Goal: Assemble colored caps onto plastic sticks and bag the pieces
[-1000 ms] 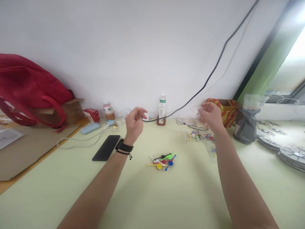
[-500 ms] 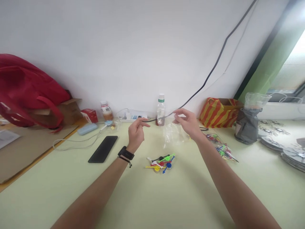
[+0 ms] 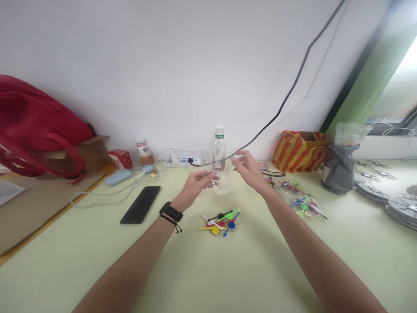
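My left hand [image 3: 197, 184], with a black watch on the wrist, pinches a clear plastic bag [image 3: 222, 186] above the table. The bag is see-through and its outline is faint. My right hand [image 3: 250, 171] is just right of the bag, fingers curved and slightly apart, with nothing plainly between them. Below and between the hands lies a small pile of plastic arrow spinners [image 3: 220, 224] in yellow, white, black, green, red and blue. On the right, beyond my forearm, clear bags filled with similar coloured spinners [image 3: 304, 204] lie on the table.
A clear bottle [image 3: 220, 145] stands behind the hands, near a power strip [image 3: 180, 158] with a black cable [image 3: 276, 114]. To the left are a black phone [image 3: 140, 205], a light blue case [image 3: 119, 177] and a red backpack [image 3: 39, 126]. A striped bag [image 3: 296, 152] stands at right.
My left hand has moved right and down and now pinches the plastic bag. The bag has shifted left from below my right hand, which has moved slightly left.
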`<state>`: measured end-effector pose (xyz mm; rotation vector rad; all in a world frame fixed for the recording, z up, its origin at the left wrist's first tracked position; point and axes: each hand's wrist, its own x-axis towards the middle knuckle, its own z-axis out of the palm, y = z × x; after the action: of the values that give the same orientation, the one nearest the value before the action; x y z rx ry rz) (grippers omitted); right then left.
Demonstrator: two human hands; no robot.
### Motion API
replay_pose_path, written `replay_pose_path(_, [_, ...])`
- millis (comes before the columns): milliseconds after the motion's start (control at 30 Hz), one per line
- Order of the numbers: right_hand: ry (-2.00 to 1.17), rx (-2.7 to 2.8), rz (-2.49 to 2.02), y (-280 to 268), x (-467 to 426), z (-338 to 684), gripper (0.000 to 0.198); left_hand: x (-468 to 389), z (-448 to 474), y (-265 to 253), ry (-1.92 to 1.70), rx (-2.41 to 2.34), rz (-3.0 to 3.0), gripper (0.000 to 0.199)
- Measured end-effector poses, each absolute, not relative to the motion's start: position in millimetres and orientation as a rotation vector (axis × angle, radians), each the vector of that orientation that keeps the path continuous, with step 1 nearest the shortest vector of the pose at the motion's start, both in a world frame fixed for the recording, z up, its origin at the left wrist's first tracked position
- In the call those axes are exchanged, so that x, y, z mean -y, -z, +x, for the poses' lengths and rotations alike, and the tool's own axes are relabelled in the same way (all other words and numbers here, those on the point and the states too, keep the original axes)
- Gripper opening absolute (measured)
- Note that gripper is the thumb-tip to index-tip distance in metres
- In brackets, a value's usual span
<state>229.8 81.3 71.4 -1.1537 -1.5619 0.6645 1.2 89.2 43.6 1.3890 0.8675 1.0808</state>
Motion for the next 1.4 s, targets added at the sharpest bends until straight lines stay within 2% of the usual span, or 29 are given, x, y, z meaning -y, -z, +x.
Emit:
replay_pose_path(167, [-1.087, 1.961, -1.156, -62.8, -79.6, 239.3, 0.047, -100.4, -10.6, -42.3, -1.22, -0.872, 1.251, 0.044])
replay_pose_path(400, [-1.064, 1.997, -1.065, -57.0, -78.8, 235.9, 0.042, -106.9, -15.0, -40.9, -1.294, -0.895, 1.183, 0.044])
replay_pose_path(567, [-0.804, 2.077, -1.153, -73.5, -74.9, 244.4, 0.039, -105.4, -21.2, -46.9, -1.117, -0.941, 1.499, 0.042])
replay_pose_path(767, [-0.563, 1.952, -0.988, -101.9, -54.5, 230.2, 0.029, -93.1, -19.2, -61.6, -0.888, -0.867, 1.796, 0.036])
replay_pose_path(900, [-0.358, 1.937, -1.004, -103.7, -48.0, 222.2, 0.036, -80.8, -14.6, -73.8, -0.755, -0.773, 1.875, 0.032])
replay_pose_path(967, [-0.414, 1.966, -1.012, -103.1, -49.1, 222.5, 0.034, -77.6, -14.0, -77.8, -0.744, -0.768, 1.904, 0.031])
replay_pose_path(1100, [-0.527, 1.966, -1.022, -103.6, -55.7, 227.5, 0.015, -80.5, -19.4, -80.0, -0.691, -0.808, 1.97, 0.035])
replay_pose_path(1233, [-0.57, 1.876, -1.087, -106.2, -59.3, 237.5, 0.014, -89.3, -32.2, -81.2, -0.685, -0.889, 1.968, 0.038])
replay_pose_path(1400, [-1.074, 2.021, -1.058, -115.6, -50.0, 253.3, 0.028, -92.5, -40.6, -86.2, -0.676, -0.847, 1.954, 0.039])
